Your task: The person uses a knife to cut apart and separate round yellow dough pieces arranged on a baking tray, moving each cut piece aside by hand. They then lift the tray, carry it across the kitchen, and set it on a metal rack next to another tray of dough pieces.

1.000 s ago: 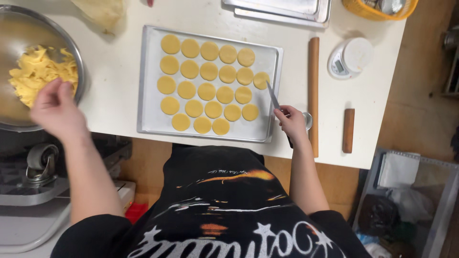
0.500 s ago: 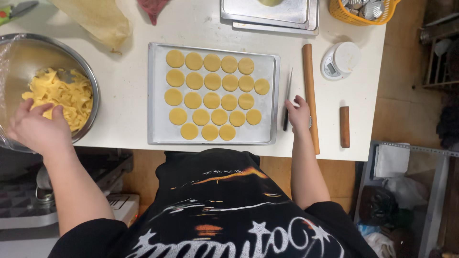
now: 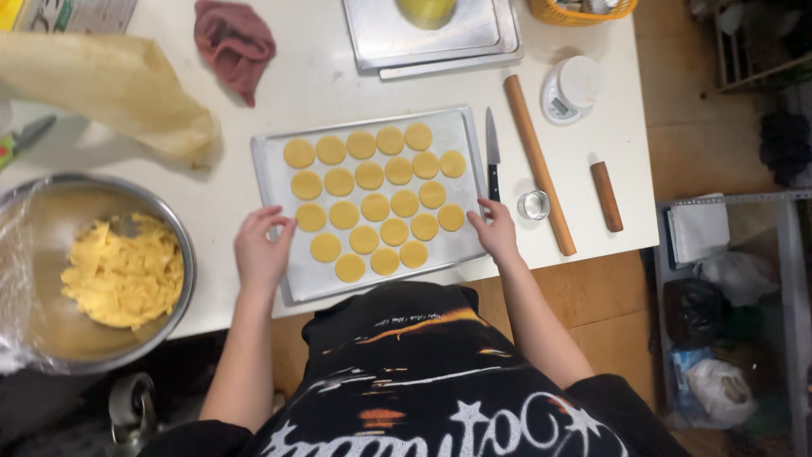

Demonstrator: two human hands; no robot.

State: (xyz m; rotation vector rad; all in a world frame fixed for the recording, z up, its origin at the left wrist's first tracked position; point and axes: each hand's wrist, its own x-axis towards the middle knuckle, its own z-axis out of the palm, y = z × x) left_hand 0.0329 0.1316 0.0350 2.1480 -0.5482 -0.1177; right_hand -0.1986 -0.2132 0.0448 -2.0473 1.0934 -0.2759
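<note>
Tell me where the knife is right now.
The knife lies on the table just right of the tray, left of the rolling pin, above the right hand.

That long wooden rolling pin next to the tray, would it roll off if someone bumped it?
Probably yes. The rolling pin is a plain round rod lying flat on the white table, so a sideways nudge would likely set it rolling. The small metal cutter ring beside it might stop it on one side. It looks stiff and solid.

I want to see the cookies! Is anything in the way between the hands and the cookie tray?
Nothing visible. The left hand rests on the left edge of the baking tray, and the right hand touches its right edge. The knife lies just beside the tray, outside it.
</note>
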